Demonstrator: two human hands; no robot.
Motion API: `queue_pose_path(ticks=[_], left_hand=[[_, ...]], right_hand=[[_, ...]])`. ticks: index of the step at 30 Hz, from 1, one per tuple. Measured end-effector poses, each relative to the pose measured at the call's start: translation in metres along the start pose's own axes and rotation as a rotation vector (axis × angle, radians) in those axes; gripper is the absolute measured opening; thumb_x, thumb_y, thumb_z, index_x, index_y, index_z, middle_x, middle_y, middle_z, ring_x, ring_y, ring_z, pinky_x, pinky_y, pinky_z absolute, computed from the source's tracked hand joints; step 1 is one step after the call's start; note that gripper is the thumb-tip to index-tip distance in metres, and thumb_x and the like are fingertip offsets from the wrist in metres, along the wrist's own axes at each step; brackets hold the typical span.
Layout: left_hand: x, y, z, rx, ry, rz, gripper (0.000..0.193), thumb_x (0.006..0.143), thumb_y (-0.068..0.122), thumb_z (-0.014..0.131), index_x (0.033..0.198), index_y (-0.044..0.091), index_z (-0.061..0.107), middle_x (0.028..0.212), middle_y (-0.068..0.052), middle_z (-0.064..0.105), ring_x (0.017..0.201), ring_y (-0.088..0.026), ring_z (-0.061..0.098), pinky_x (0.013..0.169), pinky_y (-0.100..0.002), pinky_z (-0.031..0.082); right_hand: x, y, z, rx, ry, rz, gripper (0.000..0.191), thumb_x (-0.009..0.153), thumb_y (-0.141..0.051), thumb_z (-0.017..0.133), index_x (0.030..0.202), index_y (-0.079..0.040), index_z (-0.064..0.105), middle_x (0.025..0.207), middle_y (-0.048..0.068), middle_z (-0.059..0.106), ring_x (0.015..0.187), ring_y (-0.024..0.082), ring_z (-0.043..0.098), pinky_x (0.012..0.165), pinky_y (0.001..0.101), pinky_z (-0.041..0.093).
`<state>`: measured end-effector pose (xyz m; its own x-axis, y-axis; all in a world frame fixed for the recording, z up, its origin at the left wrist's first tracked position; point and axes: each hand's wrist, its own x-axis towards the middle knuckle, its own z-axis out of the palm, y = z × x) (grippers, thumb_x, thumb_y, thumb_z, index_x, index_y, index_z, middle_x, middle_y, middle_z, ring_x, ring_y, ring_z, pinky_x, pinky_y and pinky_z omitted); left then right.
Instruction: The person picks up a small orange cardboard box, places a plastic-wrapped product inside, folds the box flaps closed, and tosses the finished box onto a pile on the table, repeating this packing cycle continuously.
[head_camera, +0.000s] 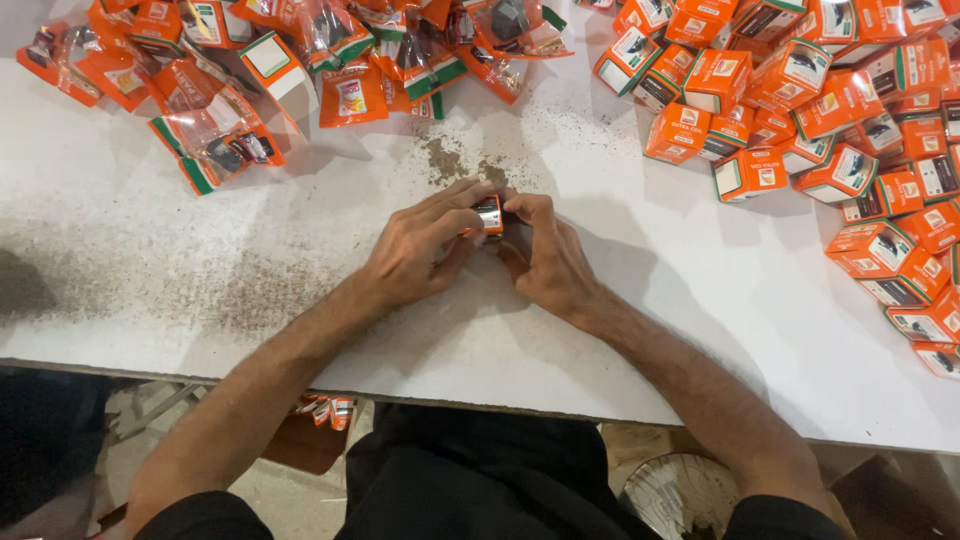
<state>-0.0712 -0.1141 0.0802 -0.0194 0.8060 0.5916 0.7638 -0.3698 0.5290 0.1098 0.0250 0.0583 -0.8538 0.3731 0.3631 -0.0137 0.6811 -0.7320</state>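
We look down on a white, dust-speckled tabletop (200, 250), a heap of small orange boxes (830, 110) spread at its right and clear orange packets (250, 70) piled at upper left. At the centre our left hand (420, 250) and right hand (545, 260) meet, fingers closed together around one small orange box (489, 213).

single head view, looking steeply down, close over white table (150, 250); near edge and lap visible.
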Motion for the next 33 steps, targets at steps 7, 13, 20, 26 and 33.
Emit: queue_pose_path(ticks=[7, 13, 20, 26, 33], left_hand=[[0.0, -0.007, -0.007, 0.061, -0.114, 0.058, 0.026, 0.088, 0.006, 0.075, 0.111, 0.006, 0.064, 0.151, -0.019, 0.052, 0.14, -0.042, 0.051, 0.111, -0.05, 0.05], [-0.01, -0.009, -0.007, 0.142, -0.16, 0.147, 0.033, 0.088, 0.005, 0.074, 0.118, 0.008, 0.062, 0.159, -0.018, 0.044, 0.151, -0.041, 0.036, 0.124, -0.06, 0.033], [-0.024, -0.071, -0.064, 0.708, 0.271, -0.205, 0.05, 0.1, 0.02, 0.081, 0.139, 0.003, 0.055, 0.14, -0.016, 0.058, 0.126, -0.039, 0.054, 0.102, -0.054, 0.041], [0.009, -0.08, -0.121, 1.131, 0.246, -0.297, 0.015, 0.089, 0.0, 0.068, 0.103, 0.005, 0.065, 0.103, -0.009, 0.061, 0.108, -0.03, 0.059, 0.101, -0.05, 0.044], [0.023, 0.031, -0.06, 0.414, -0.054, -0.062, 0.033, 0.082, 0.007, 0.071, 0.115, 0.005, 0.068, 0.111, -0.011, 0.066, 0.109, -0.033, 0.062, 0.095, -0.045, 0.051]], right_hand=[[0.004, -0.008, -0.004, -0.086, 0.017, -0.109, 0.042, 0.084, 0.005, 0.076, 0.117, -0.009, 0.055, 0.136, 0.022, 0.062, 0.11, 0.041, 0.069, 0.088, 0.044, 0.059], [0.004, -0.007, -0.001, -0.198, -0.007, -0.182, 0.027, 0.079, 0.008, 0.073, 0.101, -0.005, 0.062, 0.131, 0.024, 0.06, 0.104, 0.04, 0.067, 0.082, 0.0434, 0.057], [0.028, 0.002, -0.05, -0.207, 0.452, -0.111, 0.043, 0.106, 0.0, 0.071, 0.139, -0.007, 0.044, 0.158, 0.022, 0.039, 0.147, 0.038, 0.044, 0.123, 0.0439, 0.042], [0.025, -0.006, -0.025, -0.349, 0.273, -0.205, 0.095, 0.086, -0.019, 0.092, 0.155, -0.011, 0.026, 0.166, 0.022, 0.02, 0.154, 0.046, 0.027, 0.128, 0.0561, 0.031], [0.014, -0.018, 0.007, -0.095, -0.102, -0.2, 0.083, 0.085, -0.014, 0.085, 0.15, 0.0, 0.034, 0.15, 0.027, 0.044, 0.14, 0.045, 0.046, 0.116, 0.0502, 0.042]])
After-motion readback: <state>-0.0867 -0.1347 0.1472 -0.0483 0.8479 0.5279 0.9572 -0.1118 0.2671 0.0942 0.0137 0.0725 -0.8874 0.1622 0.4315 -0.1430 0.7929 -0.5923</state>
